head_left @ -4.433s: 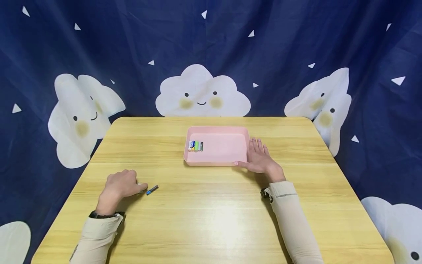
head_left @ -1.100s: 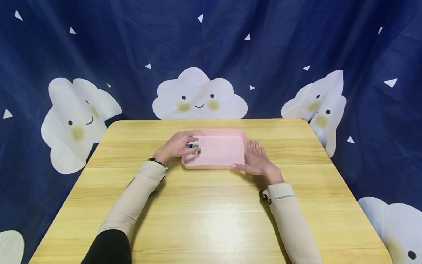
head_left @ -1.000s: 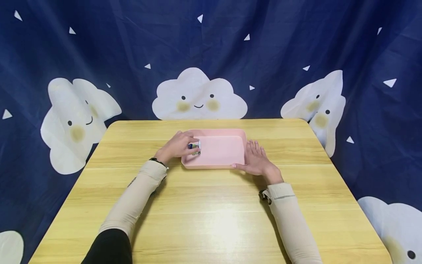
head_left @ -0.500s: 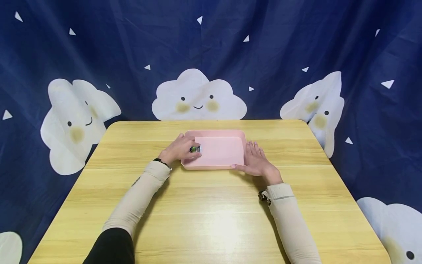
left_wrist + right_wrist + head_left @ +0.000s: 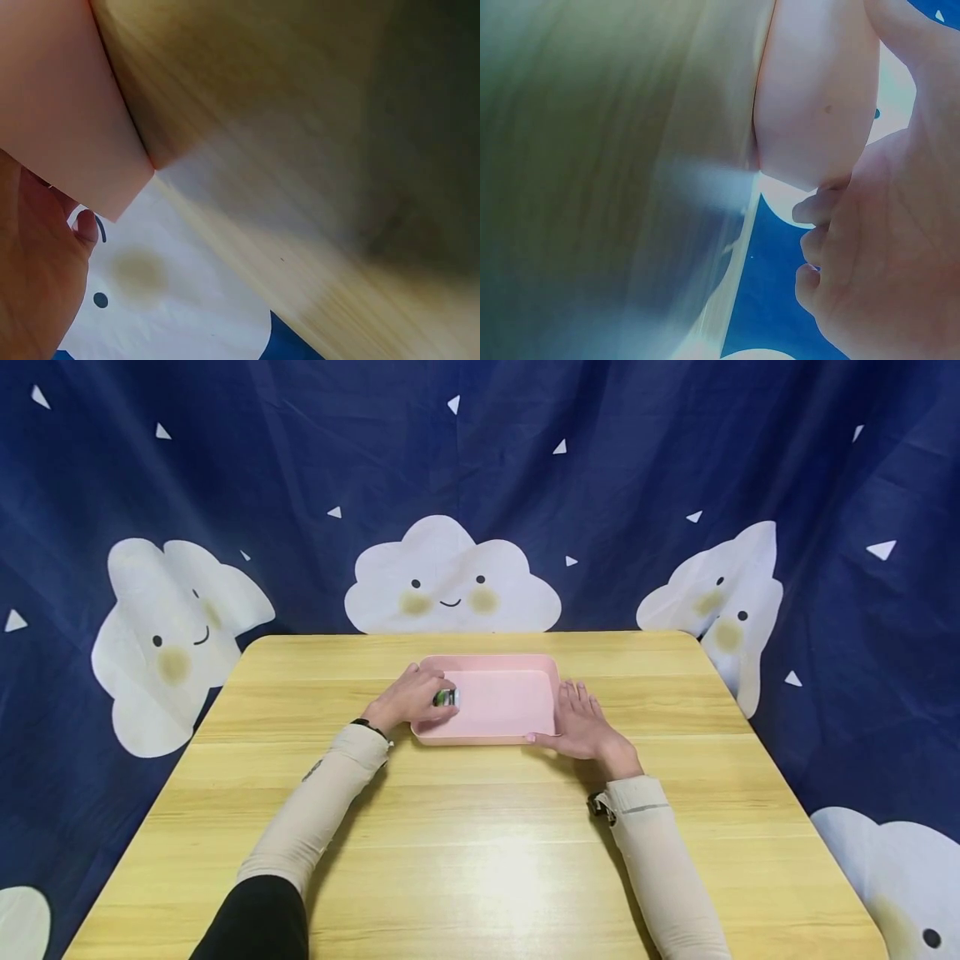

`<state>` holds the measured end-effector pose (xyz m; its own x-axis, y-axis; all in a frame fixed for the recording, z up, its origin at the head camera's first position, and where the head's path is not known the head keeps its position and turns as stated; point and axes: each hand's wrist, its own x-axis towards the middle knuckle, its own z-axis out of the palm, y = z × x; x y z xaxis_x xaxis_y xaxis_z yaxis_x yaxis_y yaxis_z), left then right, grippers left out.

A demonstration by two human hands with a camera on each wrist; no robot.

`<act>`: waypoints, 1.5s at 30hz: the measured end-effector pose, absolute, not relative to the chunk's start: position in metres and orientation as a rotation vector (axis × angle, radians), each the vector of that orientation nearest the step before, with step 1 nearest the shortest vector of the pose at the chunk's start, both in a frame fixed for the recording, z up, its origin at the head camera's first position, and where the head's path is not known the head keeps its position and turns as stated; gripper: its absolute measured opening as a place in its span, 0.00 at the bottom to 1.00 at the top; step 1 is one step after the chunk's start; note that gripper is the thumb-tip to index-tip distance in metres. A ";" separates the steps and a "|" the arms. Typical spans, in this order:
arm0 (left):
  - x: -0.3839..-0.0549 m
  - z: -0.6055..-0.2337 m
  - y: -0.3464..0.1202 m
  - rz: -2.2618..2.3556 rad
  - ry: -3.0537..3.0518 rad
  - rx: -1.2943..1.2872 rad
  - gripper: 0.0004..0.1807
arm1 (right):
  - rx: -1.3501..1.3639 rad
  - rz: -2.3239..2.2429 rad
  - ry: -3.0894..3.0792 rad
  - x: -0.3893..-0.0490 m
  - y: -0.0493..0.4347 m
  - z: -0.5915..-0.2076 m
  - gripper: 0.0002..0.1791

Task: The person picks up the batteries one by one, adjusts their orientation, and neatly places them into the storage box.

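Observation:
A shallow pink tray (image 5: 506, 703) lies on the wooden table. My left hand (image 5: 414, 695) reaches over its left end, thumb and fingers curled about a small group of batteries (image 5: 447, 697). Only a green, black and silvery patch of them shows; the hand covers the others. Against the tray's right end rests my right hand (image 5: 588, 728), fingers straight and thumb along the front rim. In the left wrist view the tray's outer wall (image 5: 67, 97) hides most of the fingers. The right wrist view shows that palm (image 5: 900, 232) against the tray wall (image 5: 817, 97).
The light wooden table (image 5: 480, 827) extends to both sides and in front of the tray. A dark blue curtain (image 5: 300, 452) with white clouds hangs behind it. My left sleeve (image 5: 318, 810) crosses the table's left part and hides what lies beneath.
My left hand has come from the table's left side to the batteries in the tray. The loose blue-and-dark battery seen there is out of sight; the sleeve covers that spot. My right hand stays.

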<state>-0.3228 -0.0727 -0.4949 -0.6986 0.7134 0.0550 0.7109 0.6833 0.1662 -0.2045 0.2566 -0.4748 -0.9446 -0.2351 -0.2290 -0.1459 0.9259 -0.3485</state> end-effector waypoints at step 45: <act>-0.319 -0.469 -0.094 0.543 2.910 1.145 0.30 | -0.300 -0.466 2.820 -0.205 0.257 -0.479 0.70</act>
<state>-0.3186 -0.0943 -0.4686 -0.7393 0.6558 0.1526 0.6667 0.6813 0.3021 -0.2053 0.2575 -0.4786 -0.9429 -0.2443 -0.2263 -0.1584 0.9269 -0.3403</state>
